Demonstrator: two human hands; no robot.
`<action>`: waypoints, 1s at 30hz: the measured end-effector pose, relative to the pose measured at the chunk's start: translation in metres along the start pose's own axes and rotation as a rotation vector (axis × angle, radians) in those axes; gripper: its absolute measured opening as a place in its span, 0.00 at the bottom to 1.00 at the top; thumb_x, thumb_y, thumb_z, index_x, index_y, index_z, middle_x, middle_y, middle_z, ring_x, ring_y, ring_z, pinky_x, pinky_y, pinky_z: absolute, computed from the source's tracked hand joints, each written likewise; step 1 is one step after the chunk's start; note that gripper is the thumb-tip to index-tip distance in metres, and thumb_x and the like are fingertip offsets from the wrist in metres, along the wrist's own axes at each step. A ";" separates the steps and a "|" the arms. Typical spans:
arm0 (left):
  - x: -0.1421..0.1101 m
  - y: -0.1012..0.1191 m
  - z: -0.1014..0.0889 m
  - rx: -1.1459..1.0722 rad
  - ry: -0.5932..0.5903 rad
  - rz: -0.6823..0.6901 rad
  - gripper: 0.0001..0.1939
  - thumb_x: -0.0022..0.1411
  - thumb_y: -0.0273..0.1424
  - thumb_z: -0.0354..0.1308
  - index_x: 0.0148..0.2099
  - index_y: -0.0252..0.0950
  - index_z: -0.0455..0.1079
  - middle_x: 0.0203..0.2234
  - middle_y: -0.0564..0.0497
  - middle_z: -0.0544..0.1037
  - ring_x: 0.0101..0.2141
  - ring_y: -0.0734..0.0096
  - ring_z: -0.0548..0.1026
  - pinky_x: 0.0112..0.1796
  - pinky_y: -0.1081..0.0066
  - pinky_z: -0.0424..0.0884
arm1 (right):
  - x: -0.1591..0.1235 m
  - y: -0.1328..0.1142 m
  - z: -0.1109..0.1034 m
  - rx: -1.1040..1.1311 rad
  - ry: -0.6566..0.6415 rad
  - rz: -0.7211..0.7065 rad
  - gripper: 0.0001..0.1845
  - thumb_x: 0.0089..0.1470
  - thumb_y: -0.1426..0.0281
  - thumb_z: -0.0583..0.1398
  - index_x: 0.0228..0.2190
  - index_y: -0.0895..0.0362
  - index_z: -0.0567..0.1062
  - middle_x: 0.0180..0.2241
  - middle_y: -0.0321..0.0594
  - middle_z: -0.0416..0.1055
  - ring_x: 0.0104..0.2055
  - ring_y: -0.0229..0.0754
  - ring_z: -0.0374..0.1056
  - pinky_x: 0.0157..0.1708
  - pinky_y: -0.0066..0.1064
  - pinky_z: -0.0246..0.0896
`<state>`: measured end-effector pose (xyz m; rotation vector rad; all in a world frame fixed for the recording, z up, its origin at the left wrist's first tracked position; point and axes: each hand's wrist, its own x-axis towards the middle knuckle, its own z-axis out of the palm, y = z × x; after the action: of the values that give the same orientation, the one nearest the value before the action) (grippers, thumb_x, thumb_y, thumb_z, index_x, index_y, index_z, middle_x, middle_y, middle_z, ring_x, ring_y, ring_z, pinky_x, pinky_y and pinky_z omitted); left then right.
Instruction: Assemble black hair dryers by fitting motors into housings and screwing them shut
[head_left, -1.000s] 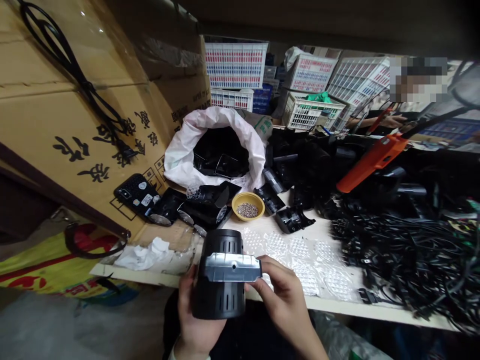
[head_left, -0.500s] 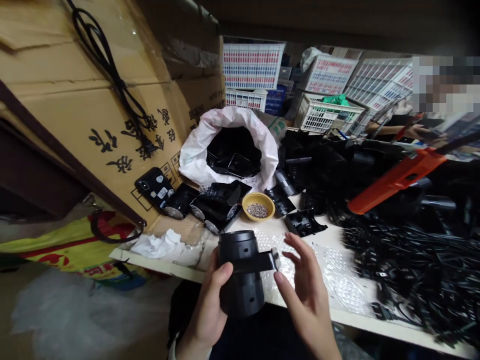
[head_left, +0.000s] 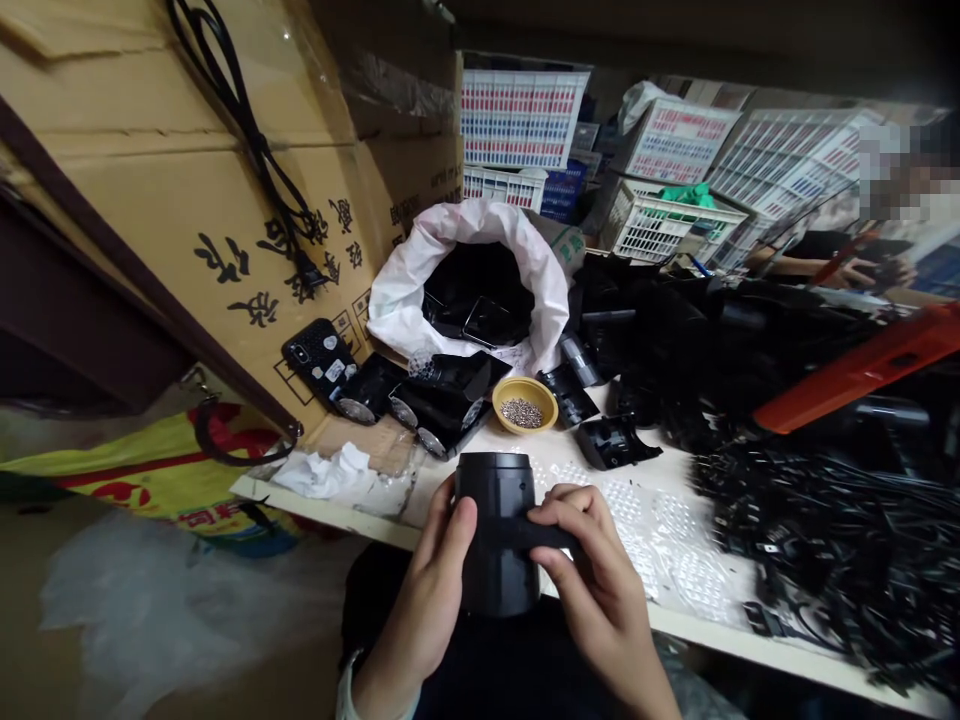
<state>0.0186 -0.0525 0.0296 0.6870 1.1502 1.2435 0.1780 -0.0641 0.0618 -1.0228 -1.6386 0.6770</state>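
My left hand [head_left: 420, 590] is closed around the left side of a black cylindrical plastic housing [head_left: 496, 580], held upright at the table's front edge. A flat black arm juts from the housing to the right. The fingers and thumb of my right hand [head_left: 600, 570] pinch that arm, hiding its outer end. Just beyond the housing stands a yellow bowl [head_left: 501, 420] with many small metal screws [head_left: 522, 412]. Curved black shell parts [head_left: 611, 443] lie right of the bowl, and more black parts with round mesh ends [head_left: 439, 410] lie to its left.
A white sack [head_left: 390, 295] of black parts stands behind the bowl. Black cables [head_left: 810, 540] are heaped at right under an orange tool [head_left: 862, 370]. Left are a phone [head_left: 319, 355], crumpled tissue [head_left: 322, 470] and a cardboard wall [head_left: 150, 230]. Another person's hands [head_left: 855, 272] show at far right.
My right hand has come in from beside the housing and taken hold of its side arm. The view has shifted slightly, and the housing stays in my left hand.
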 end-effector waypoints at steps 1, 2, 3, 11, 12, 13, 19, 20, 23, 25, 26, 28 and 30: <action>-0.001 0.001 0.000 0.009 -0.011 0.001 0.26 0.63 0.47 0.57 0.61 0.48 0.66 0.65 0.53 0.62 0.67 0.61 0.52 0.66 0.61 0.47 | 0.000 0.000 -0.001 0.005 -0.011 -0.001 0.12 0.64 0.73 0.56 0.47 0.48 0.71 0.36 0.40 0.61 0.43 0.45 0.61 0.43 0.36 0.60; -0.002 0.001 0.001 0.010 -0.015 -0.007 0.26 0.63 0.48 0.57 0.61 0.49 0.67 0.65 0.53 0.63 0.67 0.60 0.52 0.65 0.61 0.48 | 0.000 -0.001 -0.002 0.008 -0.021 0.002 0.12 0.63 0.72 0.56 0.47 0.48 0.72 0.36 0.40 0.61 0.43 0.45 0.61 0.44 0.37 0.60; -0.002 0.000 0.001 0.005 -0.013 -0.017 0.25 0.63 0.48 0.57 0.61 0.49 0.67 0.64 0.53 0.64 0.67 0.59 0.53 0.65 0.61 0.48 | 0.000 0.000 -0.003 0.012 -0.027 0.007 0.12 0.63 0.72 0.56 0.47 0.48 0.72 0.36 0.40 0.61 0.44 0.46 0.61 0.44 0.37 0.59; -0.005 -0.001 0.001 0.010 -0.006 -0.034 0.25 0.62 0.48 0.58 0.60 0.51 0.68 0.62 0.54 0.67 0.66 0.58 0.55 0.65 0.61 0.50 | -0.002 0.001 -0.004 0.065 -0.043 0.033 0.12 0.62 0.72 0.58 0.46 0.46 0.74 0.36 0.40 0.61 0.45 0.46 0.60 0.47 0.38 0.57; -0.006 0.000 0.001 0.013 -0.007 -0.027 0.25 0.62 0.47 0.59 0.60 0.50 0.68 0.62 0.54 0.67 0.66 0.58 0.55 0.65 0.62 0.51 | -0.003 0.001 -0.004 0.071 -0.043 0.036 0.12 0.62 0.72 0.58 0.46 0.46 0.74 0.36 0.39 0.61 0.45 0.46 0.60 0.47 0.38 0.57; -0.007 0.002 0.002 0.010 -0.004 -0.019 0.26 0.62 0.46 0.59 0.60 0.49 0.68 0.62 0.53 0.67 0.66 0.57 0.56 0.64 0.62 0.52 | -0.003 0.002 -0.003 0.077 -0.044 0.042 0.12 0.63 0.72 0.58 0.46 0.46 0.74 0.36 0.39 0.61 0.45 0.46 0.60 0.47 0.37 0.57; -0.009 0.021 0.006 -0.080 -0.080 -0.022 0.29 0.58 0.43 0.63 0.60 0.43 0.66 0.54 0.47 0.75 0.56 0.51 0.69 0.54 0.60 0.67 | 0.004 0.011 0.010 0.113 -0.061 0.066 0.10 0.62 0.71 0.58 0.45 0.47 0.74 0.37 0.39 0.61 0.45 0.45 0.61 0.48 0.37 0.58; -0.006 0.023 0.004 -0.067 -0.081 -0.014 0.29 0.58 0.43 0.63 0.59 0.42 0.66 0.53 0.47 0.76 0.55 0.52 0.70 0.53 0.61 0.67 | 0.007 0.014 0.014 0.120 -0.075 0.067 0.10 0.62 0.70 0.58 0.44 0.48 0.75 0.37 0.39 0.61 0.45 0.45 0.61 0.48 0.37 0.58; 0.004 0.026 -0.008 0.029 -0.029 0.008 0.28 0.59 0.42 0.63 0.59 0.40 0.65 0.54 0.46 0.75 0.57 0.52 0.68 0.54 0.63 0.66 | 0.019 0.027 0.028 0.155 -0.126 0.067 0.08 0.62 0.68 0.58 0.43 0.50 0.75 0.38 0.40 0.62 0.45 0.45 0.62 0.49 0.38 0.59; 0.011 0.026 -0.018 0.102 0.020 0.032 0.29 0.59 0.43 0.63 0.59 0.39 0.65 0.56 0.46 0.73 0.59 0.51 0.65 0.55 0.63 0.65 | 0.027 0.034 0.036 0.186 -0.151 0.058 0.08 0.62 0.66 0.58 0.43 0.51 0.75 0.38 0.40 0.62 0.46 0.45 0.63 0.49 0.38 0.60; 0.014 0.026 -0.022 0.137 0.039 0.048 0.29 0.59 0.44 0.62 0.60 0.39 0.64 0.57 0.46 0.72 0.60 0.51 0.65 0.55 0.63 0.63 | 0.029 0.037 0.039 0.196 -0.165 0.054 0.08 0.62 0.66 0.58 0.43 0.51 0.75 0.38 0.40 0.62 0.46 0.45 0.63 0.49 0.37 0.61; 0.016 0.026 -0.029 0.191 0.057 0.079 0.30 0.59 0.45 0.62 0.60 0.39 0.63 0.57 0.45 0.72 0.61 0.52 0.63 0.57 0.63 0.61 | 0.032 0.039 0.043 0.197 -0.195 0.054 0.09 0.62 0.66 0.58 0.43 0.51 0.75 0.38 0.40 0.62 0.45 0.44 0.63 0.49 0.36 0.61; 0.014 0.025 -0.034 0.223 0.079 0.089 0.32 0.59 0.46 0.61 0.61 0.39 0.61 0.58 0.45 0.70 0.62 0.52 0.62 0.58 0.62 0.58 | 0.033 0.037 0.044 0.182 -0.240 0.070 0.09 0.63 0.65 0.57 0.43 0.51 0.75 0.38 0.40 0.62 0.44 0.44 0.63 0.48 0.35 0.61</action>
<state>-0.0232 -0.0387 0.0366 0.8689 1.3494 1.2369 0.1435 -0.0148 0.0329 -0.8966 -1.7149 1.0098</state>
